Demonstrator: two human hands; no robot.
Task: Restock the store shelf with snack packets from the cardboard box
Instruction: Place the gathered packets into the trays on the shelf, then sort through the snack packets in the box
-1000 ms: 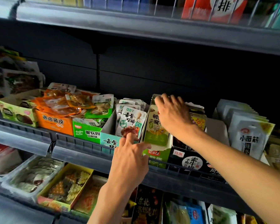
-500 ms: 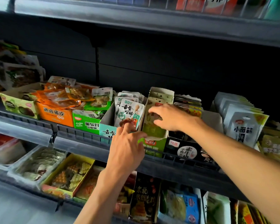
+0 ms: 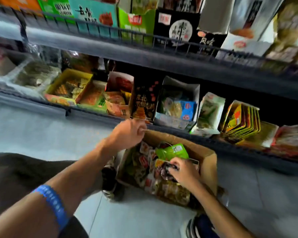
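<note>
An open cardboard box (image 3: 208,163) stands on the floor in front of the bottom shelf, full of small snack packets (image 3: 144,163), with a green packet (image 3: 172,152) on top. My right hand (image 3: 183,171) is down inside the box, fingers curled round a dark packet (image 3: 166,170). At the box's far left corner, my left hand (image 3: 129,133) has its fingers curled on the flap edge. A blue wristband (image 3: 53,201) is on my left forearm.
The bottom shelf (image 3: 179,133) carries open display cartons such as a yellow tray (image 3: 69,86) and a black carton (image 3: 144,100). Above, the upper shelf's wire rail (image 3: 127,36) fronts green, teal and black cartons. My shoes (image 3: 110,182) flank the box on the grey floor.
My view has dropped from the upper shelf to the floor. Both hands left the shelf cartons and came down to the box; the right one now grips a packet inside.
</note>
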